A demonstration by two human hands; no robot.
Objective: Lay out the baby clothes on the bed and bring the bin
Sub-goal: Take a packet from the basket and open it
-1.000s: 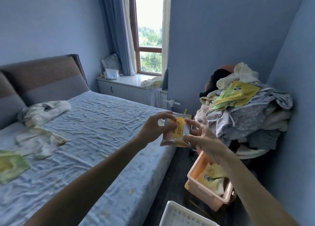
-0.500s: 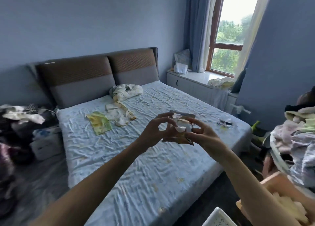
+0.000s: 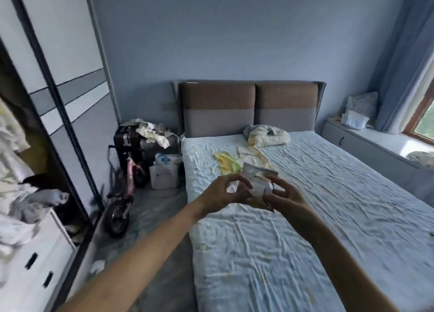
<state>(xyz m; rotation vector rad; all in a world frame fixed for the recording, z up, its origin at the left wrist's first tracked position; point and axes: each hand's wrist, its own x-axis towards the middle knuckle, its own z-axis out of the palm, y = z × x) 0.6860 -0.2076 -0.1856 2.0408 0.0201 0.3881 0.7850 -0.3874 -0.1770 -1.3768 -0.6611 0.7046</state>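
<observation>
Both my hands over bed, mid-mattress. Left hand and right hand each pinch small pale garment between them, fingers curled on its edges; item bunched, type unclear. Toward headboard from hands: yellow-green piece and cream piece lie flat, crumpled bundle just beyond. Judgement: two laid out, this one next, more likely left. Bin not in view; fetching not yet done.
</observation>
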